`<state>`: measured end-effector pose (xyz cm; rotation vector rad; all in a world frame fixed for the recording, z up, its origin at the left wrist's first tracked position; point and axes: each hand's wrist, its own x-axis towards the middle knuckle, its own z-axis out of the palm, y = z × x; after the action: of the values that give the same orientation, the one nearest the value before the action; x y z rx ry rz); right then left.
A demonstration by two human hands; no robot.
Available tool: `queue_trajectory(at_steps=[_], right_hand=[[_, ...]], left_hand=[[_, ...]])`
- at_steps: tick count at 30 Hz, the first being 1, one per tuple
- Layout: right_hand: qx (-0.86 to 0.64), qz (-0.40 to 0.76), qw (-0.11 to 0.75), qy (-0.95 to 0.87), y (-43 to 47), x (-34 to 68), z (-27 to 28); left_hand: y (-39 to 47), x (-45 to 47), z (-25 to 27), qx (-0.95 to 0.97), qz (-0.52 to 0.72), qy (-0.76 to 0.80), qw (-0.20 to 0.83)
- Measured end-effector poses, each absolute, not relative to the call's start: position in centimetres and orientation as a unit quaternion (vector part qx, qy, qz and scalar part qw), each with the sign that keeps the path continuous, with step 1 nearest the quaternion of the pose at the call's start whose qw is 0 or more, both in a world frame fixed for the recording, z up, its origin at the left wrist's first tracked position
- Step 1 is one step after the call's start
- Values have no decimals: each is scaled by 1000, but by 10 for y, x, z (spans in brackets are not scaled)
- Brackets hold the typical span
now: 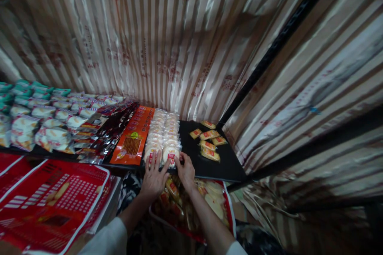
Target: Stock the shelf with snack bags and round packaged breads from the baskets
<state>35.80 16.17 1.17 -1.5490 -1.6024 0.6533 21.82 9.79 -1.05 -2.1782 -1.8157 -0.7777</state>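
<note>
Two rows of clear-wrapped round white crackers [170,137] with red labels run from front to back on the black shelf [191,169]. My left hand [153,178] lies over the front of these rows, fingers stretched out and spread against the packets. At the right front corner, my right hand [186,170] has its fingers curled, with thumb and fingertips on the edge of the nearest cracker packet [171,156]. Below my forearms is a red-edged bag [229,211] holding more wrapped snacks, partly covered by my arms.
Several small yellow packets [208,144] lie loose on the shelf's right end. Left of the crackers are an orange snack pouch [131,143], dark shiny pouches [103,127] and white packets [55,138]. A large red bag [54,203] sits lower left. A black post [269,59] stands right.
</note>
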Motion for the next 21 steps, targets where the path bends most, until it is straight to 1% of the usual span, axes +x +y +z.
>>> queue_trajectory(at_steps=[7, 10, 12, 14, 17, 19, 21], right_hand=[[-627, 226, 395, -633, 162, 354, 9], [-618, 235, 420, -622, 161, 355, 4], [-601, 199, 448, -631, 160, 356, 5], [-571, 118, 455, -674, 159, 356, 11], [-498, 16, 398, -770, 164, 353, 23], [-466, -15, 349, -813, 170, 348, 25], [-465, -26, 315, -827, 178, 344, 21]], left_hand=[[101, 220, -16, -734, -260, -613, 131], [103, 220, -19, -728, -265, -613, 155], [104, 220, -22, -725, -271, -611, 166], [105, 221, -24, -723, -278, -609, 171], [106, 222, -27, -716, -293, -612, 164], [107, 223, -28, -713, -302, -613, 155], [107, 223, -28, -712, -312, -611, 146]])
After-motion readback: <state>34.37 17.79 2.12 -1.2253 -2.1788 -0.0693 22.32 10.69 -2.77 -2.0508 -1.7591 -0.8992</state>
